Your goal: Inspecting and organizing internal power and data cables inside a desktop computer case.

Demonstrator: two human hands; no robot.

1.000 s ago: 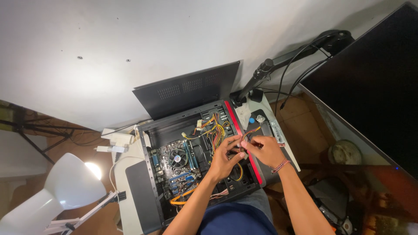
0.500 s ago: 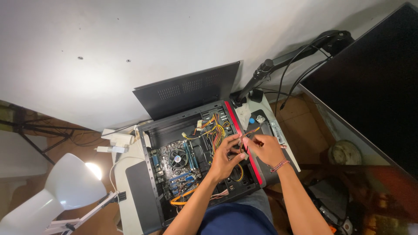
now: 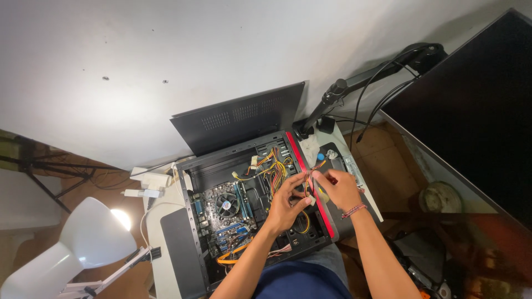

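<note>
An open black computer case [image 3: 194, 166] with a red front strip lies on its side on a small white table. Inside sit a motherboard with a round cooler fan [image 3: 227, 204] and a bundle of yellow, orange and red cables [image 3: 277, 166]. My left hand [image 3: 286, 205] pinches cables and a small pale connector near the red strip. My right hand [image 3: 338, 190], a beaded band at the wrist, meets it from the right and grips the same cables. The fingertips of both hands touch. What exactly is between the fingers is too small to tell.
The black side panel [image 3: 241, 117] leans against the white wall behind the case. A monitor arm [image 3: 354, 83] with cables holds a large dark screen [image 3: 471, 116] at right. A lit white desk lamp [image 3: 88, 238] stands at lower left, a white power strip [image 3: 147, 180] beside the case.
Both hands stay at the cables by the red strip. My right hand has shifted slightly down and toward the left hand; the fingers have drawn closer together.
</note>
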